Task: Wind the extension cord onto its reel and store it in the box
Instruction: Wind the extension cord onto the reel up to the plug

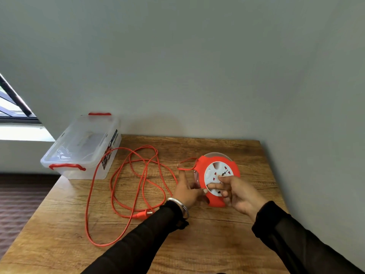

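An orange reel [218,163] with a white socket face lies flat on the wooden table [197,244], right of centre. My right hand [240,192] holds its near edge, thumb and index finger pinching across the white face. My left hand [186,189] grips the reel's left side, index finger pointing up beside it. The orange cord [138,175] lies unwound in loose loops across the table's middle and left. Its plug [145,213] lies near my left wrist. A clear plastic box [65,172] with red handles stands at the table's far left corner, lid on.
A grey wall runs close behind the table and along its right side. A window sits at the far left. One cord loop passes in front of the box's right side. The table's left edge drops to a dark floor.
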The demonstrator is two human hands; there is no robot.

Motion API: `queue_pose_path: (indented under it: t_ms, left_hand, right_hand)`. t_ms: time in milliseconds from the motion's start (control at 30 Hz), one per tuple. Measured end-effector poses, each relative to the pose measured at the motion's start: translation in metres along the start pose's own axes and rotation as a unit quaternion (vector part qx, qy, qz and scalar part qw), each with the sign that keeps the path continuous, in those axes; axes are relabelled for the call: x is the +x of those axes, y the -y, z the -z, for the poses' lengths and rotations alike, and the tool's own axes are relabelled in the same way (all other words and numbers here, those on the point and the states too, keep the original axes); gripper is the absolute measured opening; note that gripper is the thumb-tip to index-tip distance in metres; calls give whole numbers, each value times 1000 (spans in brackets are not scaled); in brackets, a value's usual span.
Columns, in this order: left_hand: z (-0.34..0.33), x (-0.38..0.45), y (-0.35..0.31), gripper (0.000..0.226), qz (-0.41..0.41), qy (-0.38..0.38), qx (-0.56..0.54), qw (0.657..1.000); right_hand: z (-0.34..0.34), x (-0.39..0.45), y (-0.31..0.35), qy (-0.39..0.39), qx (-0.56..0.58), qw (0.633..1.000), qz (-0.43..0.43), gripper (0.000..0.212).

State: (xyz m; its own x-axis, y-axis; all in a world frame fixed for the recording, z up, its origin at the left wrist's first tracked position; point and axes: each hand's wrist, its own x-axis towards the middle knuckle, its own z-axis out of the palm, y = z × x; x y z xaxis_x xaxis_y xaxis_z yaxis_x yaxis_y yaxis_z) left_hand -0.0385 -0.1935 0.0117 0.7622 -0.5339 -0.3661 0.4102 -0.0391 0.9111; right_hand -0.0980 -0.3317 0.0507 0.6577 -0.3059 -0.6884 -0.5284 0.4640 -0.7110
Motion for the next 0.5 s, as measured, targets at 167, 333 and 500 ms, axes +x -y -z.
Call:
queue_pose_path:
  t_ms: [167,333,500]
  left_hand:
    - [5,1,-6,84,29,9,27,999]
    - [13,12,-17,103,32,59,116,991]
    - [12,13,-31,116,3,109,195,975]
  right_hand:
    - [25,-6,1,-105,-548,787,262,39]
    - [30,-16,24,39,-838,411,357,68]
    - [33,-6,33,77,-884,305,345,79]
